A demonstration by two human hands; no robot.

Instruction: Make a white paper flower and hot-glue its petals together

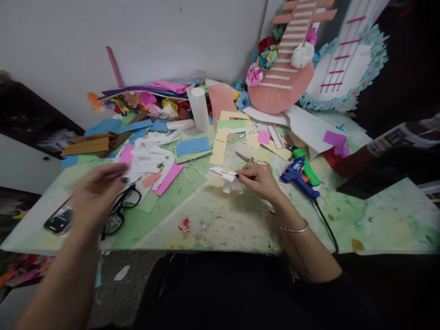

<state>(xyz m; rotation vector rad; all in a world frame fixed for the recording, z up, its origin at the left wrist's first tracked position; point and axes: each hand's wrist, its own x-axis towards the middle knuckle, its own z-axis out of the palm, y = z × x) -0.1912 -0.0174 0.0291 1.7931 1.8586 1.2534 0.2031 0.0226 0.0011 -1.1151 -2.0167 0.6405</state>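
Note:
My right hand (pixel 259 182) is closed in a pinch on a thin, pale stick, with white paper petals (pixel 232 184) around its far end, held just over the table. My left hand (pixel 98 192) is blurred by motion at the left, beside a heap of white paper pieces (pixel 149 156). Its thumb and fingers point toward the heap, but the smear hides whether anything is between them. Behind my right hand lie scissors (pixel 245 157) with gold-coloured handles, partly covered by the hand. A blue hot glue gun (pixel 298 176) rests to the right of that hand.
Black-framed glasses (pixel 120 211) and a phone (pixel 59 220) lie near the table's left front. A white paper roll (pixel 200 110) stands at the back. Paper guitars (pixel 283 87) lean on the wall. A large bottle (pixel 388 142) is at the right; the glue gun's cord (pixel 326 224) crosses the front edge.

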